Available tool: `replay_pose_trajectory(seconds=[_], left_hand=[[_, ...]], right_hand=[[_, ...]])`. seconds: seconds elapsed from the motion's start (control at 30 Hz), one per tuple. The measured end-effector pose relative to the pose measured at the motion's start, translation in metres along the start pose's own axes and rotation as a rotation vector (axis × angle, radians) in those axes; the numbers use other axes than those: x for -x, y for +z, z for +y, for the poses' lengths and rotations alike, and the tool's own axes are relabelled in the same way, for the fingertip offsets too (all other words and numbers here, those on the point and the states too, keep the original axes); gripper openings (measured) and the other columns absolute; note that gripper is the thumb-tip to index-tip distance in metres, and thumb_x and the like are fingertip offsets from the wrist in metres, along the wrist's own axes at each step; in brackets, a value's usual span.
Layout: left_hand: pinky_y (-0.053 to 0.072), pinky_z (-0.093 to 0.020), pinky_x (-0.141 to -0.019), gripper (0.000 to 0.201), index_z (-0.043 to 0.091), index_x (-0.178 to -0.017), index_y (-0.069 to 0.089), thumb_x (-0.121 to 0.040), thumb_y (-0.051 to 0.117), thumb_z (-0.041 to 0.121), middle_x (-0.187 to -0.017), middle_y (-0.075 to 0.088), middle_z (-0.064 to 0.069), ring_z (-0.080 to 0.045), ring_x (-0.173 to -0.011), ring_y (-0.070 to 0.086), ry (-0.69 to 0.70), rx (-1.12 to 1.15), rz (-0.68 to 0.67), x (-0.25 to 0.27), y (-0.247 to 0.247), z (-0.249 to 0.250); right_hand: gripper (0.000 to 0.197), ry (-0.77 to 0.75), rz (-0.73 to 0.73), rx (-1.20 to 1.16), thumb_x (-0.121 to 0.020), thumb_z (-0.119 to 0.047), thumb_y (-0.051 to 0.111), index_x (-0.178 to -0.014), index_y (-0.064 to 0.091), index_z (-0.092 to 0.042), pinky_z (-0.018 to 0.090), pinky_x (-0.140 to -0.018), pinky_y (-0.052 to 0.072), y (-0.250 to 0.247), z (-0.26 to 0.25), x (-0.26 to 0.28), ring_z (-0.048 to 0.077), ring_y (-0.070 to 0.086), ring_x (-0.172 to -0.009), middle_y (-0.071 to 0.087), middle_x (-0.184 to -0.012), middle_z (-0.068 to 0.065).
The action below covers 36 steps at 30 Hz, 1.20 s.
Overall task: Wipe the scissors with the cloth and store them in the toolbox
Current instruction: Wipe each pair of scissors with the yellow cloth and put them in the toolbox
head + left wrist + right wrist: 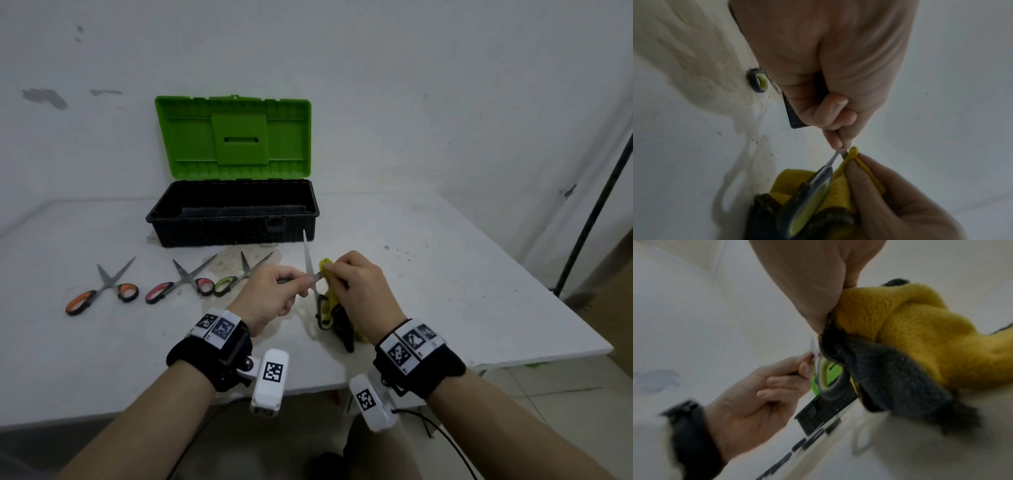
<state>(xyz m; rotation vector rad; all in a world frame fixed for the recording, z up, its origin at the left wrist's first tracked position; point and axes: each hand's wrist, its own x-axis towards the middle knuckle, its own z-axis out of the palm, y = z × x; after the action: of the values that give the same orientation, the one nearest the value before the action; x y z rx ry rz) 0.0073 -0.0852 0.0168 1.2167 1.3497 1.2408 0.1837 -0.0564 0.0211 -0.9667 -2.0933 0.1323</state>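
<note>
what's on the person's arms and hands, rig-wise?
Bare forearms, no sleeves or gloves. Left hand and right hand each have a black wrist strap topped with white tags printed with black square codes, plus a white coded camera block slung underneath.

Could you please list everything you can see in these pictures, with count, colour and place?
toolbox: one, black base with green lid open, at the table's far side by the wall.
scissors on the table: three, orange-handled, pink-handled, green-handled, lying open left of the hands.
held scissors: one, green-handled, open, above the table.
cloth: one, yellow and black, against a blade.
table: one, white.
left hand: pinches the held scissors.
right hand: grips the cloth.
</note>
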Motion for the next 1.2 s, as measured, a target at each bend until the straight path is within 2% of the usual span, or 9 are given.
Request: replay_pose_trajectory(seconds=[0.13,0.23,0.3,0.43,0.6,0.73,0.83,0.97,1.2], left_hand=[[0.030,-0.018,-0.036,0.010,-0.002,-0.088,0.071,-0.090,0.068,0.007,-0.067,0.064,-0.007,-0.009,-0.041,0.039,-0.017,0.011,0.027,0.000,-0.003,-0.003],[0.030,-0.019,-0.037,0.012,-0.001,-0.088,0.072,-0.091,0.068,0.010,-0.067,0.063,-0.006,-0.010,-0.042,0.039,-0.007,0.017,0.054,-0.002,-0.006,-0.003],[0.030,-0.019,-0.038,0.013,-0.001,-0.088,0.073,-0.091,0.068,0.011,-0.068,0.062,-0.007,-0.011,-0.042,0.039,-0.001,0.012,0.055,-0.004,-0.008,-0.003],[0.028,-0.019,-0.038,0.011,0.003,-0.086,0.073,-0.092,0.067,0.011,-0.066,0.061,-0.006,-0.010,-0.042,0.038,0.006,0.023,0.011,-0.004,-0.003,0.001],[0.028,-0.019,-0.037,0.009,0.001,-0.086,0.072,-0.092,0.067,0.007,-0.062,0.059,-0.006,-0.009,-0.040,0.037,0.026,0.017,0.008,-0.002,-0.003,-0.002],[0.029,-0.018,-0.037,0.009,0.001,-0.085,0.072,-0.091,0.067,0.006,-0.067,0.061,-0.010,-0.009,-0.039,0.038,0.006,0.024,0.046,-0.002,-0.005,-0.007],[0.029,-0.018,-0.037,0.011,-0.001,-0.090,0.072,-0.092,0.067,0.008,-0.069,0.060,-0.011,-0.010,-0.041,0.037,-0.003,0.053,0.067,-0.004,-0.006,-0.006],[0.028,-0.019,-0.038,0.011,0.001,-0.088,0.072,-0.093,0.066,0.010,-0.071,0.060,-0.011,-0.011,-0.043,0.037,0.012,0.053,0.029,-0.006,-0.004,-0.001],[0.027,-0.018,-0.036,0.011,0.001,-0.083,0.071,-0.091,0.066,0.005,-0.067,0.061,-0.011,-0.010,-0.039,0.037,0.019,0.052,0.006,-0.002,-0.007,-0.004]], right_hand=[[0.013,0.181,0.083,-0.001,-0.091,-0.016,0.064,-0.093,0.076,-0.013,0.031,-0.073,0.050,-0.014,0.026,-0.018,0.018,0.060,-0.076,0.063,-0.085,0.003],[0.011,0.136,0.176,-0.025,-0.090,-0.013,0.066,-0.095,0.076,-0.011,0.025,-0.072,0.050,-0.023,0.022,-0.018,0.014,0.058,-0.075,0.065,-0.086,0.003],[0.011,0.036,0.139,-0.058,-0.091,-0.015,0.065,-0.094,0.075,-0.010,0.023,-0.068,0.049,-0.021,0.008,-0.011,0.014,0.058,-0.072,0.063,-0.086,0.003],[0.013,-0.096,-0.017,-0.022,-0.094,-0.017,0.062,-0.096,0.073,-0.009,0.035,-0.065,0.051,-0.004,-0.006,-0.001,0.019,0.058,-0.074,0.061,-0.087,0.005],[0.013,0.002,0.006,-0.031,-0.093,-0.016,0.063,-0.093,0.074,-0.011,0.036,-0.065,0.051,-0.002,0.004,-0.004,0.018,0.056,-0.070,0.059,-0.085,0.004],[0.013,0.154,0.089,-0.021,-0.092,-0.015,0.063,-0.094,0.075,-0.010,0.039,-0.072,0.052,-0.015,0.022,-0.020,0.020,0.059,-0.076,0.062,-0.087,0.005],[0.014,0.079,0.110,-0.050,-0.093,-0.014,0.063,-0.096,0.074,-0.009,0.032,-0.067,0.052,-0.022,0.009,-0.019,0.018,0.059,-0.070,0.061,-0.088,0.004],[0.010,-0.094,-0.041,0.009,-0.092,-0.012,0.063,-0.095,0.073,-0.009,0.035,-0.062,0.051,-0.007,-0.013,-0.007,0.020,0.057,-0.070,0.060,-0.086,0.007],[0.013,0.068,0.019,-0.008,-0.092,-0.013,0.063,-0.097,0.074,-0.010,0.035,-0.071,0.052,-0.009,0.010,-0.013,0.019,0.058,-0.075,0.060,-0.088,0.005]])
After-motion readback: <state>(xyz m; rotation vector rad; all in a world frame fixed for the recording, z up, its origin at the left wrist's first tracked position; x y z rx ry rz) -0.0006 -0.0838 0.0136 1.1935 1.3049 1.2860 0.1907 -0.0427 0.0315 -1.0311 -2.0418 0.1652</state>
